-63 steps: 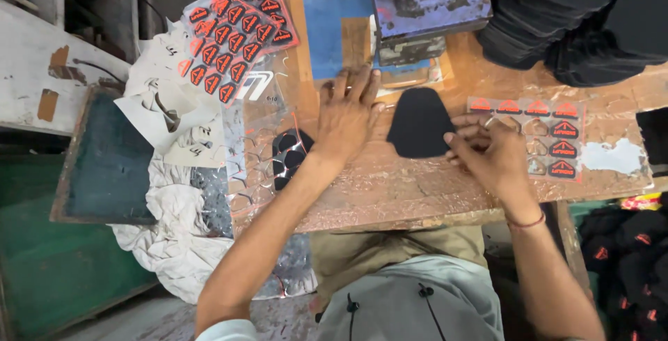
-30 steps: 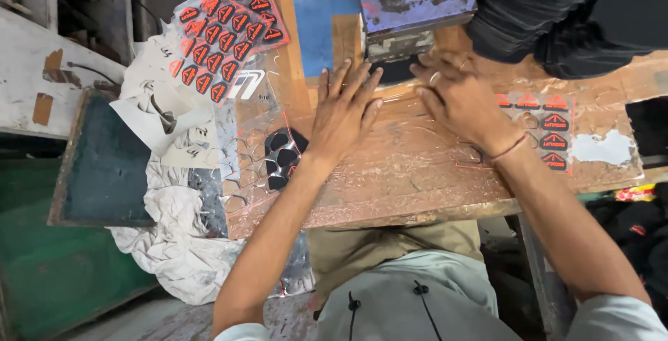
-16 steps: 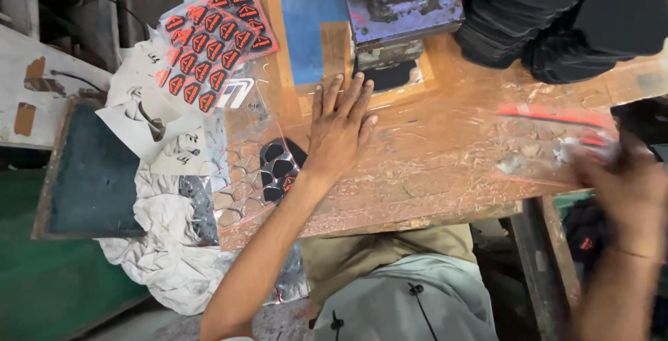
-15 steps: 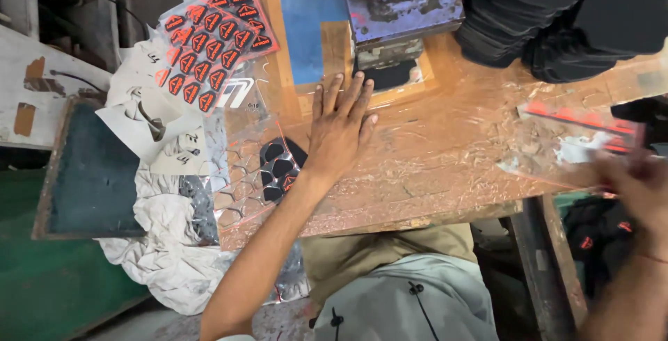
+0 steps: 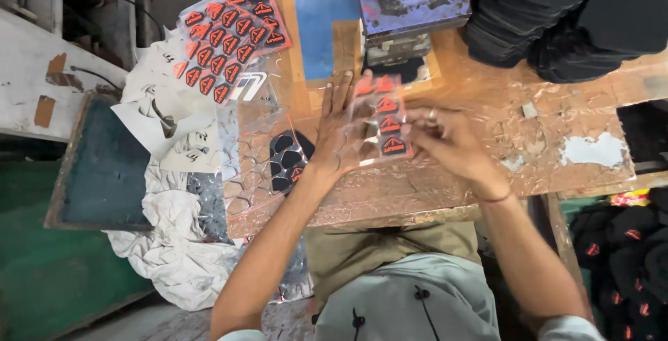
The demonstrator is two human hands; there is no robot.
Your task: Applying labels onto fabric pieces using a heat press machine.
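A clear film sheet with red triangular stickers (image 5: pixel 385 124) is held just above the wooden table (image 5: pixel 529 153). My right hand (image 5: pixel 449 145), blurred by motion, pinches the sheet's right edge. Spread flat on the table lies my left hand (image 5: pixel 335 132), and the film overlaps its fingertips. Whether those fingers grip the film cannot be told. Just beyond the hands, a black piece (image 5: pixel 403 71) shows under the grey press block (image 5: pixel 410 3).
A larger red sticker sheet (image 5: pixel 226 31) lies at the far left, by a blue board (image 5: pixel 323 14). Stacked black fabric pieces (image 5: pixel 557 21) fill the far right. Black cut-outs on used film (image 5: pixel 285 161), white rags (image 5: pixel 167 250), a dark framed screen (image 5: pixel 104 167) sit left.
My right hand left the press, reached to the table's right end, took the sticker strip and brought it back over my left hand. The left hand stayed flat.
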